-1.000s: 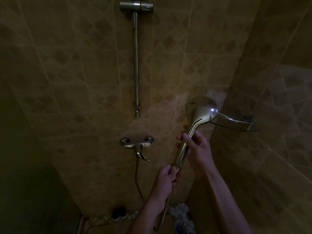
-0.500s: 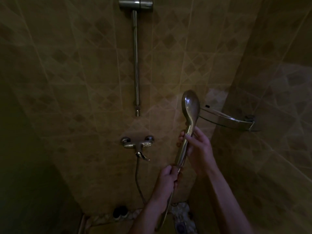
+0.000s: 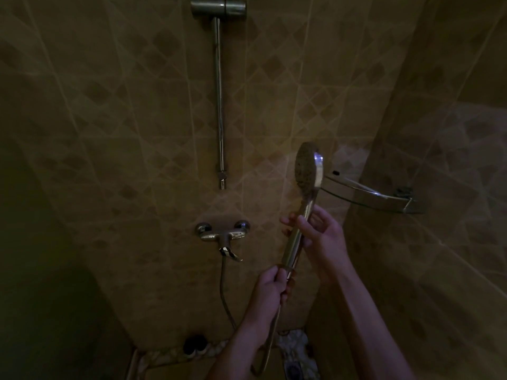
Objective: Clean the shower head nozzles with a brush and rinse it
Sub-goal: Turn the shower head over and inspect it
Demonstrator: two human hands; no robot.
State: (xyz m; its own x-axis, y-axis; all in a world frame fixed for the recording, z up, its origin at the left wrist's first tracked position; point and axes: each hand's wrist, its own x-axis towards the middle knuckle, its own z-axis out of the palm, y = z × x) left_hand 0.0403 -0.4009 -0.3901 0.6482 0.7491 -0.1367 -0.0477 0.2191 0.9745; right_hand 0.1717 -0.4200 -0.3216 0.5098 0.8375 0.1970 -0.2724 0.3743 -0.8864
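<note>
Head view, dim and yellow-brown: shower head (image 3: 307,168) held upright in front of the tiled wall (image 3: 137,119), nozzle face turned left and partly toward the camera, a small bluish glint on its chrome rim. Right hand (image 3: 321,239) around the upper handle just under the head, thumb laid across the front, fingertips showing past the left side. Left hand (image 3: 270,290) lower down, fingers curled tight at the handle's bottom end where the hose (image 3: 270,333) joins. Hose drooping from there in a loop between the forearms, then rising to the mixer tap (image 3: 222,235) on the wall, well left of the handle. Above the tap, a vertical slide rail (image 3: 219,105) topped by an empty holder bracket (image 3: 218,8). Just right of the shower head, a glass corner shelf (image 3: 370,194) with a metal rail, fixed across the corner. Down by the floor, a dark round object (image 3: 194,344), possibly a bottle cap, too murky to tell. No brand, label or writing legible anywhere in this light.
</note>
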